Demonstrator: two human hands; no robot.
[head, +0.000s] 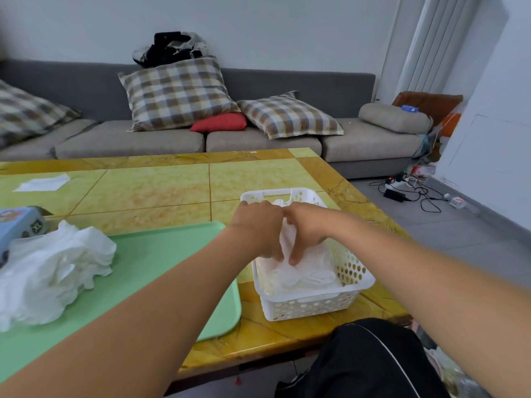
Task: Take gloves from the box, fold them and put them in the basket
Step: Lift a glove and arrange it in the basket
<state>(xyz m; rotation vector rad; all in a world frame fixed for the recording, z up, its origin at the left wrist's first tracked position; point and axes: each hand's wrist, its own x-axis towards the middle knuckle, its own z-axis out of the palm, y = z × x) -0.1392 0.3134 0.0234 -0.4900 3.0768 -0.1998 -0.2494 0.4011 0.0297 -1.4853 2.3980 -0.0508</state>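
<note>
Both hands meet over the white perforated plastic basket (349,278), which stands on the yellow and green marbled tabletop (161,185) just right of the mint-green plastic tray (172,254). The left hand (258,228) and the right hand (309,229) sit side by side, knuckles nearly touching, fingers curled downward and pinching a folded thin white plastic glove (287,239) that hangs between them. The glove's long axis runs roughly away from the person, in line with the basket's long sides, and its lower end already lies inside the basket on the white gloves heaped at the bottom (304,278). So the thing in hand is directly under the fingertips, and the drop-point is straight down; neither hand has to travel sideways. By my reading the step is the placing of a folded glove, and what it calls for next is simply letting go and lifting clear of the basket's rim. The supply lies the other way: a loose crumpled pile of white plastic gloves (51,271) rests on the tray's left part, against the blue cardboard glove box (20,225) at the frame's left edge. That pile is well apart from the basket and clearly nearer the left arm, which already crosses above the tray, so the left hand seems the shorter reach for the following glove.
</note>
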